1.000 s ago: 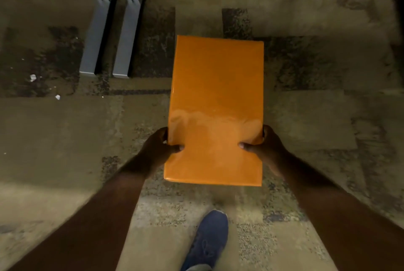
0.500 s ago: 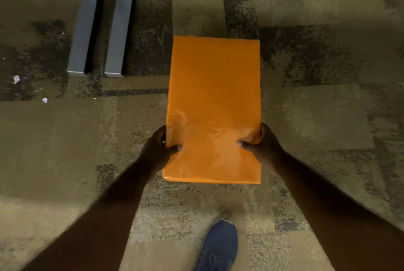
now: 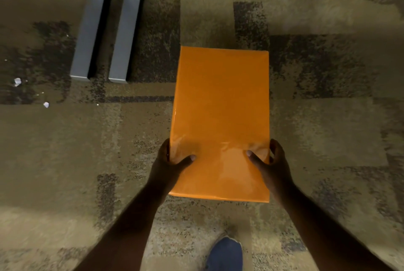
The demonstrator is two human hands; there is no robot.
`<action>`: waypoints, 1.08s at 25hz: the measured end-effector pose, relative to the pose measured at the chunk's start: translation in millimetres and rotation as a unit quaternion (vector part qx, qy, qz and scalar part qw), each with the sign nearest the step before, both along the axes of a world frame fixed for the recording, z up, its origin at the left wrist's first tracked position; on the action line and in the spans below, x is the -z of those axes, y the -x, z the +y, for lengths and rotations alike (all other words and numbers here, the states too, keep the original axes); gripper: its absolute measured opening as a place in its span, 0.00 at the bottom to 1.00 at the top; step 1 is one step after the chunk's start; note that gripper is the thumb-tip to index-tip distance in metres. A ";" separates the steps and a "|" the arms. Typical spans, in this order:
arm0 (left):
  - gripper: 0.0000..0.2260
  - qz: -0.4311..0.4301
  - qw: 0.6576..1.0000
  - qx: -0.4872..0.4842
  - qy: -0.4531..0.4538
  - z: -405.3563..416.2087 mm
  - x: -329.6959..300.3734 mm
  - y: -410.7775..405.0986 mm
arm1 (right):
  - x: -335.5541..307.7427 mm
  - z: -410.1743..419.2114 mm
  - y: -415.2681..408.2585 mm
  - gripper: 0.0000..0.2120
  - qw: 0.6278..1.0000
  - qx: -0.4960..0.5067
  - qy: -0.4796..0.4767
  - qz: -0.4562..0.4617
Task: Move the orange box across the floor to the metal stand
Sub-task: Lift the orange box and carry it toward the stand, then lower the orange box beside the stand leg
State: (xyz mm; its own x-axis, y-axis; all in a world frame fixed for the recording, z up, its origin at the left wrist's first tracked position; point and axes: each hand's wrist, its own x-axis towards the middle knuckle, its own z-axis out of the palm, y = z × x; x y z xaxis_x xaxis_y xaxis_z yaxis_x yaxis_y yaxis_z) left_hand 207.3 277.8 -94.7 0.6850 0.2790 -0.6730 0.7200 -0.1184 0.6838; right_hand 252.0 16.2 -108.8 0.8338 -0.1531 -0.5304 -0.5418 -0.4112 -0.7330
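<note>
The orange box is held above the carpeted floor, right of the metal stand — left hand and right hand clamp its near sides, thumbs on top.

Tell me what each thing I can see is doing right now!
Box: closed, held up off the floor by both hands at its near end.
Left hand: gripping the box's left edge, thumb on top.
Right hand: gripping the box's right edge, thumb on top.
Stand: two grey feet resting on the carpet, left of the box.
Shoe: on the carpet, below the box.
</note>
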 end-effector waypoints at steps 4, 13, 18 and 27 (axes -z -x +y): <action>0.43 0.016 1.000 -0.012 -0.024 -0.7 4.4 5.1 | 5.8 -9.0 10.3 0.46 0.999 0.023 0.018 0.019; 0.33 -0.004 0.998 -0.061 0.010 -2.7 13.8 24.3 | 1.1 7.8 26.7 0.20 1.000 0.011 0.001 -0.025; 0.34 -0.032 0.997 -0.062 0.015 22.4 12.5 14.7 | -3.1 23.9 14.8 0.19 0.999 -0.007 -0.011 -0.044; 0.33 -0.081 0.995 -0.056 -0.015 85.5 8.6 -45.6 | 3.3 81.3 -57.2 0.23 0.995 -0.033 -0.045 -0.085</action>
State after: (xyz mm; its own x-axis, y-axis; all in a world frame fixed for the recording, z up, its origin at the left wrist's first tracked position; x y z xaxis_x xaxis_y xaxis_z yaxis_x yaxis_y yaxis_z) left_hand 252.9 363.3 -103.3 0.7471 0.3778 -0.5469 0.6111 -0.0669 0.7887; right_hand 309.2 97.5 -112.1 0.9190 -0.0537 -0.3907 -0.3818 -0.3695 -0.8472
